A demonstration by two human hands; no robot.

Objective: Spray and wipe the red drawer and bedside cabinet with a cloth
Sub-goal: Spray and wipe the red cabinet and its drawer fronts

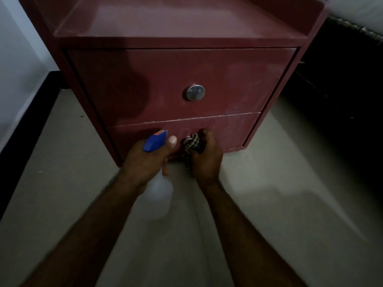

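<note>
Gripping the spray bottle in the left hand, clutching the checked cloth in the right hand against the knob of the bottom drawer, low on the red bedside cabinet — risks slipping off through bunched fabric, or misting knuckles — nozzle close.

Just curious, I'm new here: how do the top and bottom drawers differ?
The top drawer shows its round metal knob bare and untouched; the bottom drawer has its own mostly covered by the checked cloth gripped in the right hand. The top front looks taller in this view. Both are red and scuffed.
</note>
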